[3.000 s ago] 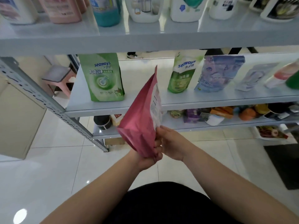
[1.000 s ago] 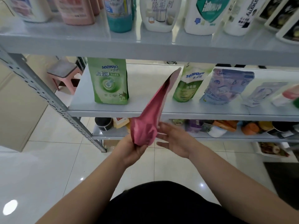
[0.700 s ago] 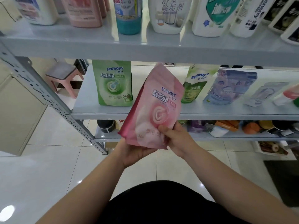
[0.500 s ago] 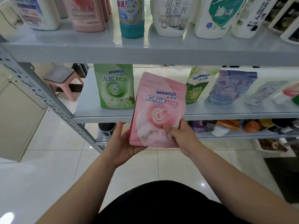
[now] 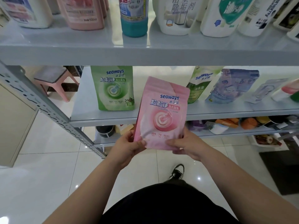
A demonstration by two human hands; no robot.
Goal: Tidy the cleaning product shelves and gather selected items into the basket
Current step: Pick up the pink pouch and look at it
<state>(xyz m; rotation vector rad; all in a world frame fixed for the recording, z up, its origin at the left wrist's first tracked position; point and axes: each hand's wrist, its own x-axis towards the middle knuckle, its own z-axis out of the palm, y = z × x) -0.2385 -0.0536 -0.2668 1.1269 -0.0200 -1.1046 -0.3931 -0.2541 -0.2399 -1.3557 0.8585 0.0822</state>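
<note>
Head view: pink pouch (image 5: pixel 161 117) at frame centre, held upright in the air in front of the shelves, printed front toward the camera. It overlaps the front edge of the middle shelf (image 5: pixel 100 117) in the picture; not resting on it. Left hand (image 5: pixel 127 147) grips the pouch's lower left corner, thumb on the front, fingers behind. Right hand (image 5: pixel 187 146) grips the lower right corner, thumb across the front bottom edge, fingers behind. Both hands closed on the pouch.

Middle shelf: green pouch (image 5: pixel 113 89) stands upright left of centre. A green-and-white pouch (image 5: pixel 200 84) and a blue pouch (image 5: pixel 233 86) stand to the right, then more packs blurred toward the right edge.

Top shelf (image 5: pixel 145 52), across the upper frame: pink bottle (image 5: pixel 82 13), blue bottle (image 5: pixel 134 18), white bottle (image 5: pixel 178 16) in a row, others cut off by the frame.

Lower shelf (image 5: pixel 242 132) behind the hands holds mixed small items, too blurred to name.

Pink stool (image 5: pixel 53 78) at left behind the shelf post. White tiled floor (image 5: pixel 48 167) below, one black shoe (image 5: pixel 177 172) at lower centre, dark mat (image 5: pixel 283 172) at lower right.
</note>
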